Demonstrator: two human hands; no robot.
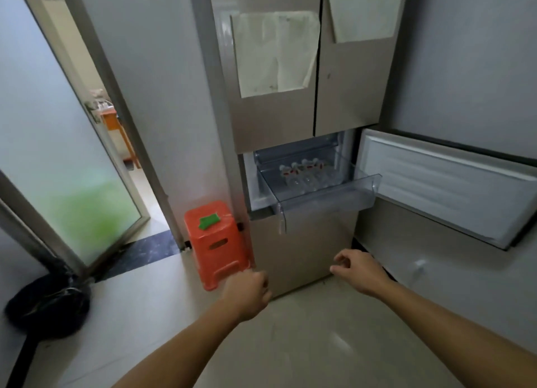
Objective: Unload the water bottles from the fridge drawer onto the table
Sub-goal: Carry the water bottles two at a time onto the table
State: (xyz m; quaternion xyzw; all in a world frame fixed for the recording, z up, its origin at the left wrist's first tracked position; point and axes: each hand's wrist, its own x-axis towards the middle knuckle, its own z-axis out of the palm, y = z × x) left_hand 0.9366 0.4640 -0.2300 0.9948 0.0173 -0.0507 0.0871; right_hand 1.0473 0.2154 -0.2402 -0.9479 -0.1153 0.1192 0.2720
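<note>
Several clear water bottles (302, 174) with red labels lie in a transparent fridge drawer (328, 197), which is pulled out of the fridge (290, 120). The compartment's door (447, 190) hangs open to the right. My left hand (250, 293) is below and left of the drawer, fingers curled, holding nothing. My right hand (359, 270) is below the drawer's right part, fingers loosely bent and apart, also empty. Both hands are well short of the drawer. No table is in view.
An orange plastic stool (216, 242) with a green piece on top stands against the fridge's left side. A black bag (48, 303) lies on the floor at the left, beside an open glass door (72, 167). Papers (273, 50) hang on the fridge's upper doors.
</note>
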